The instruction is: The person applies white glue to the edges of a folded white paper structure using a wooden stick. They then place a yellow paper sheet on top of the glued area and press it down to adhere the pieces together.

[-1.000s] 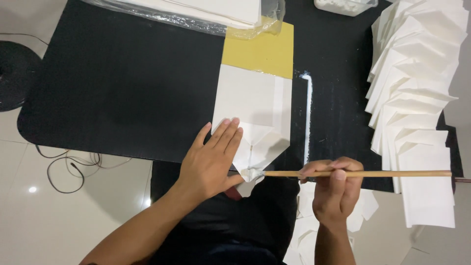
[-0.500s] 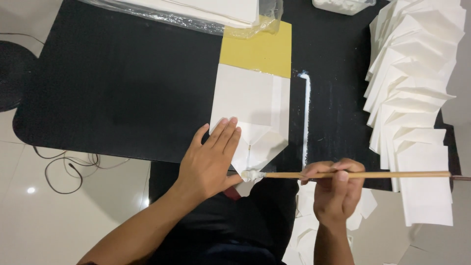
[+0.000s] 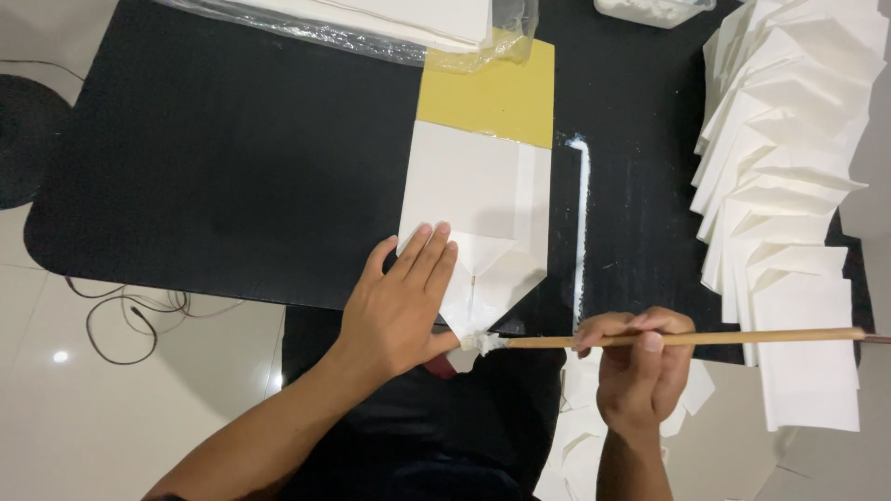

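White folded paper bag (image 3: 478, 218) lies on black counter (image 3: 232, 167), over yellow sheet (image 3: 487, 97). Left hand (image 3: 404, 301) flat, fingers released, pressing bag. Right hand (image 3: 640, 366) fingers clenched on wooden brush (image 3: 687, 340), bristles touching bag's bottom tip. Finished bags (image 3: 789, 186) fanned at right, glue streak (image 3: 582, 223) between.

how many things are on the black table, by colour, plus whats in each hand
white: 4 – folded paper bag under the left hand, fanned row of folded bags, wrapped paper stack, tub
yellow: 1 – board
wooden: 1 – brush in the right hand
total: 6
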